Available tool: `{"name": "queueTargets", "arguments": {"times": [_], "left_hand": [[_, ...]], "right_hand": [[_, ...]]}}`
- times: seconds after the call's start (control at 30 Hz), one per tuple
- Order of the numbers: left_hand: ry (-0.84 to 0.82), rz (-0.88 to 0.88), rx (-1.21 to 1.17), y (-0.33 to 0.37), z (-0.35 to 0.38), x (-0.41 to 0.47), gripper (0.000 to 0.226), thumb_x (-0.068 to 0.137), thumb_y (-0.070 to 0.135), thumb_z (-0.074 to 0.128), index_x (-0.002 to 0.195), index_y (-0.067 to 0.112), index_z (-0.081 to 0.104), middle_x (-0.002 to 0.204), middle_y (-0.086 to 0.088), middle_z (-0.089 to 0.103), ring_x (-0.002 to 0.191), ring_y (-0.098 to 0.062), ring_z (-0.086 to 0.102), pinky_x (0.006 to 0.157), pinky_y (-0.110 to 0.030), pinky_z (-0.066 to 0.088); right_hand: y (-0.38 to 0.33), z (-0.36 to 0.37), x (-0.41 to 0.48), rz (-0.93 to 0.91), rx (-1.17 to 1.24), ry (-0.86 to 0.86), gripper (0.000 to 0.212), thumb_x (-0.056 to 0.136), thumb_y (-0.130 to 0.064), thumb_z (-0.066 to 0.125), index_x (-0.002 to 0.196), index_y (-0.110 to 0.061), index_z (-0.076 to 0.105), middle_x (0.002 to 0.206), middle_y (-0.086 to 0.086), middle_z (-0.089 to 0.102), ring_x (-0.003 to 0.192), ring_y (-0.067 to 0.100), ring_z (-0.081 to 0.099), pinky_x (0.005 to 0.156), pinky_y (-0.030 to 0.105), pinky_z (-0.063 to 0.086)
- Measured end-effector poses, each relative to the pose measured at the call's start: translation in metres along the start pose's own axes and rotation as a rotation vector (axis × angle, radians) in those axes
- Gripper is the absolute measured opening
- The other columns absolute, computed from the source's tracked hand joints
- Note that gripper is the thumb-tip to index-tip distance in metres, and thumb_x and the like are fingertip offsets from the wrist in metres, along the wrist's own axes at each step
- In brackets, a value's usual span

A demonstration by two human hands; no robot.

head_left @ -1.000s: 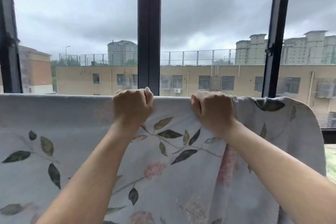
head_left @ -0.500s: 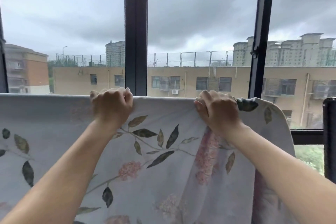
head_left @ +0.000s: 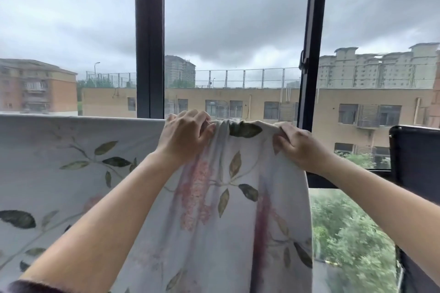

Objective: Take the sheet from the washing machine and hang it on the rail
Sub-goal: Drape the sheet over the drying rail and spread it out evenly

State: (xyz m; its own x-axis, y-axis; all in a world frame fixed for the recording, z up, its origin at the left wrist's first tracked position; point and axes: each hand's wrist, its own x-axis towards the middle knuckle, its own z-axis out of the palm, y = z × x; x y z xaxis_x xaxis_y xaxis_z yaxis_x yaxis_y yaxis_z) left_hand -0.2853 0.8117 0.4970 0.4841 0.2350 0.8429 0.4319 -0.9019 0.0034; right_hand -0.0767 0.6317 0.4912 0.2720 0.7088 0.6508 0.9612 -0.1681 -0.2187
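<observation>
A pale sheet [head_left: 71,173] printed with green leaves and pink flowers hangs over a rail in front of the window; the rail itself is hidden under the fabric. My left hand [head_left: 184,135] grips the sheet's top fold near the middle. Further right, my right hand [head_left: 295,144] grips the top fold near the sheet's right edge. Between the two hands the cloth is bunched into gathers. Left of my left hand the sheet lies smooth and flat along the top.
Dark window frame posts [head_left: 149,38] stand right behind the sheet, with buildings and trees outside. A dark upright object [head_left: 415,157] stands at the right edge, close to my right forearm.
The view has swung to the right along the rail. Both hands have moved toward the sheet's right end and closer together, and the cloth between them is now gathered.
</observation>
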Motion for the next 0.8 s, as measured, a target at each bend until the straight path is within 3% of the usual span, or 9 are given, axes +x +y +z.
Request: {"name": "queueTargets", "arguments": {"times": [0.13,0.23,0.4,0.5,0.63,0.73,0.8], "left_hand": [[-0.071,0.011,-0.014,0.022,0.002,0.009,0.033,0.094,0.044,0.04,0.107,0.019,0.057,0.105,0.002,0.062,0.099,-0.019,0.054,0.092,-0.04,0.031],[-0.091,0.002,-0.02,0.036,0.003,0.014,0.029,0.095,0.04,0.041,0.108,0.021,0.058,0.107,0.001,0.063,0.096,-0.021,0.057,0.093,-0.04,0.031],[-0.128,-0.04,-0.013,0.045,0.0,0.018,0.024,0.096,0.036,0.043,0.106,0.023,0.061,0.107,0.001,0.064,0.096,-0.024,0.059,0.092,-0.039,0.032],[-0.145,-0.065,0.015,0.047,-0.001,0.02,0.025,0.097,0.037,0.041,0.106,0.022,0.06,0.108,0.0,0.064,0.097,-0.026,0.058,0.091,-0.04,0.033],[-0.156,-0.091,0.036,0.049,-0.003,0.019,0.029,0.098,0.038,0.036,0.104,0.022,0.059,0.107,0.0,0.063,0.097,-0.026,0.058,0.091,-0.04,0.032],[-0.165,-0.118,0.058,0.049,-0.003,0.02,0.03,0.098,0.037,0.034,0.103,0.021,0.058,0.108,-0.002,0.063,0.097,-0.027,0.057,0.09,-0.04,0.032],[-0.173,-0.13,0.063,0.054,-0.002,0.02,0.03,0.097,0.036,0.034,0.104,0.021,0.058,0.109,-0.002,0.061,0.099,-0.026,0.056,0.093,-0.042,0.031]], "right_hand": [[0.037,-0.011,-0.013,0.14,0.127,-0.282,0.02,0.098,-0.024,0.046,0.1,-0.015,0.064,0.087,0.007,0.064,0.081,0.024,0.062,0.066,0.03,0.053],[0.046,-0.016,-0.017,0.136,0.08,-0.334,0.023,0.095,-0.009,0.048,0.088,-0.009,0.071,0.073,0.008,0.067,0.064,0.019,0.064,0.056,0.023,0.054],[0.054,-0.032,-0.017,0.088,-0.057,-0.225,0.029,0.083,-0.002,0.046,0.074,-0.012,0.072,0.056,-0.004,0.064,0.049,0.007,0.057,0.055,0.022,0.049],[0.06,-0.051,-0.011,0.103,-0.046,-0.092,0.025,0.084,-0.006,0.048,0.065,-0.007,0.065,0.053,0.003,0.063,0.052,0.018,0.058,0.058,0.032,0.048],[0.062,-0.063,-0.008,0.081,-0.075,0.111,0.025,0.087,-0.014,0.051,0.068,-0.003,0.061,0.062,0.012,0.063,0.064,0.027,0.059,0.062,0.035,0.048],[0.062,-0.057,-0.013,0.124,0.098,0.169,0.029,0.091,-0.012,0.048,0.064,-0.007,0.056,0.059,0.011,0.056,0.057,0.021,0.048,0.052,0.03,0.038],[0.061,-0.046,-0.02,0.224,0.381,0.005,0.032,0.097,-0.013,0.041,0.069,-0.013,0.056,0.062,0.005,0.052,0.058,0.017,0.047,0.049,0.023,0.039]]}}
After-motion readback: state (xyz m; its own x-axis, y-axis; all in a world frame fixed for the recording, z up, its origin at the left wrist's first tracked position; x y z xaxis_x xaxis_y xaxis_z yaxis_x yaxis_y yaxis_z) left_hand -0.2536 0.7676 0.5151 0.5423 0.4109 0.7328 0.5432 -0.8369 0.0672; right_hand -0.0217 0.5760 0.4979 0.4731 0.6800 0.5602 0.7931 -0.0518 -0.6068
